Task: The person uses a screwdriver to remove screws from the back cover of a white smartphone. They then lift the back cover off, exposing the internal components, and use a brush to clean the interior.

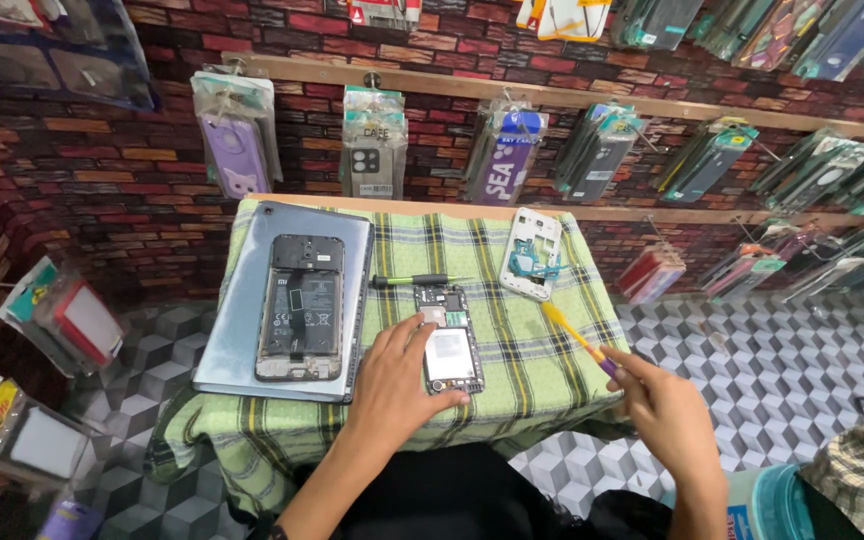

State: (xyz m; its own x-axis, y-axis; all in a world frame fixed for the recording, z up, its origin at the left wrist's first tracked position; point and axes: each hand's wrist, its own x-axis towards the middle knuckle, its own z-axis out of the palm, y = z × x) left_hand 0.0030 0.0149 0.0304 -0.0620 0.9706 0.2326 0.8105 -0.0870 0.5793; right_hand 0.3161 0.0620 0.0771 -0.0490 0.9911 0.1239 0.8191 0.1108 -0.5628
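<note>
My left hand (397, 375) rests on the green checked cloth (522, 350), its fingers holding the left edge of a small opened phone (449, 340) with its circuit board and a white panel showing. My right hand (664, 405) hovers off the table's right front corner, gripping a yellow and purple tool (574, 335) whose tip points up and left over the cloth. A larger opened phone (300, 307) lies on a grey laptop (252, 330) to the left. A black and green screwdriver (412, 281) lies behind the small phone.
A white phone frame (531, 254) lies at the back right of the small table. Packaged phone cases (235, 140) hang on hooks along the brick-pattern wall. More packages (62, 320) hang at the left. The floor has a cube-pattern covering (752, 350).
</note>
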